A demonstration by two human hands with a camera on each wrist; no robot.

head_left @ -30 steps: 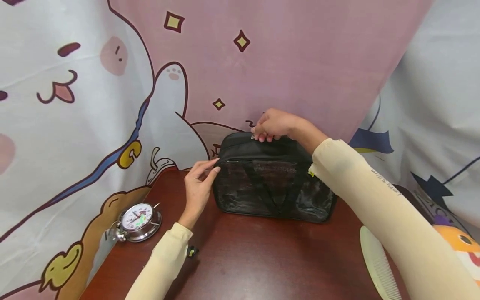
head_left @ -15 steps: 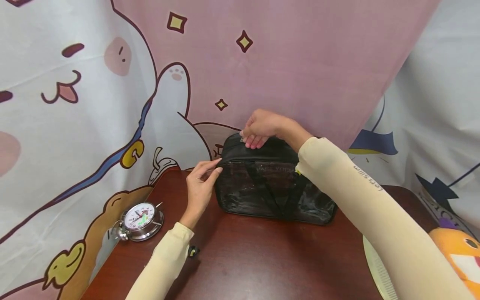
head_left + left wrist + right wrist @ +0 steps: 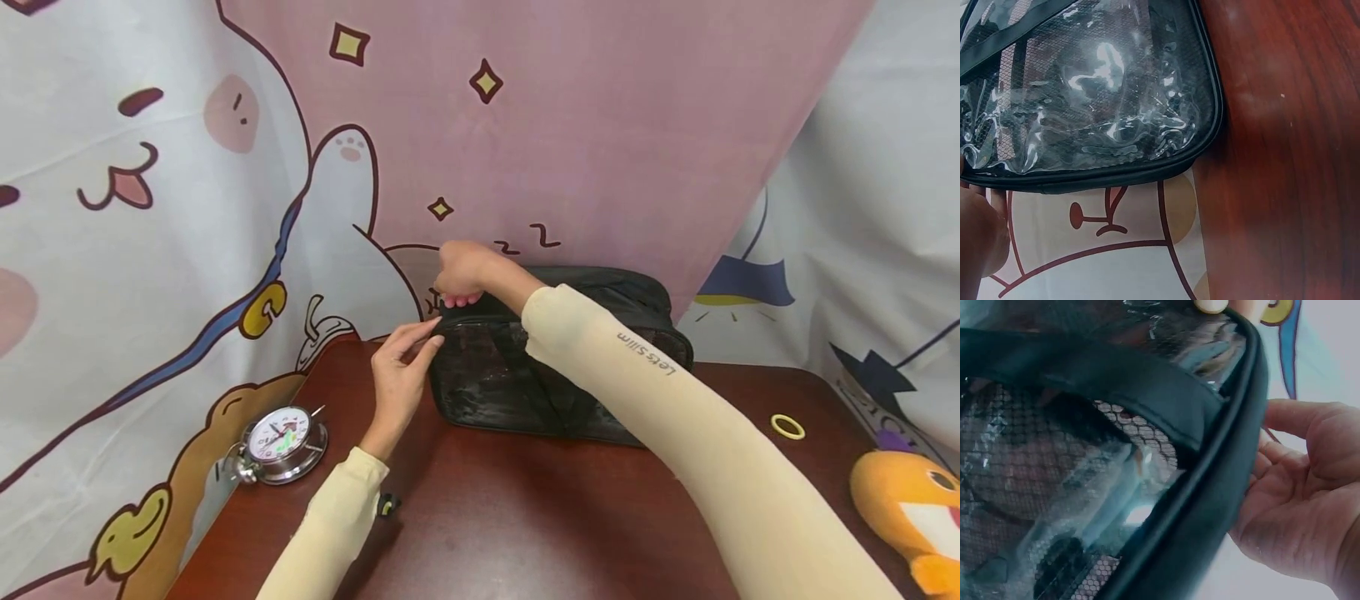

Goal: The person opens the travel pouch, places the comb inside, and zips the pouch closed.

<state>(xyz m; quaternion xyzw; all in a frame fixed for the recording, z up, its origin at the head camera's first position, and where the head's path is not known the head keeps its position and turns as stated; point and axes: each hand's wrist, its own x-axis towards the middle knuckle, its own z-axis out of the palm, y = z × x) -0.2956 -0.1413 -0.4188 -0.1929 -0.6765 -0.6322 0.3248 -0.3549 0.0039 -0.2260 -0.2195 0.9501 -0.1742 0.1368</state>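
A black toiletry bag (image 3: 495,379) with a clear plastic front stands upright at the back of the table. My left hand (image 3: 397,375) pinches its upper left corner between thumb and fingers. Above that corner, my right hand (image 3: 463,271) has its fingers curled at the left end of the bag's top, along the zipper line; the zipper pull is hidden under the fingers. In the right wrist view the right hand (image 3: 1304,487) lies behind the bag's dark rim (image 3: 1210,481). Mesh shows through the clear panel (image 3: 1104,94) in the left wrist view.
A twin-bell alarm clock (image 3: 281,442) stands at the left table edge. On the right lie a yellow ring (image 3: 787,427) and an orange plush toy (image 3: 900,508). A printed curtain (image 3: 637,125) hangs right behind the brown table (image 3: 480,508).
My right hand has slid leftward along the bag's top, from near its middle to the left corner, close to the left hand. The left hand keeps its pinch on the corner.
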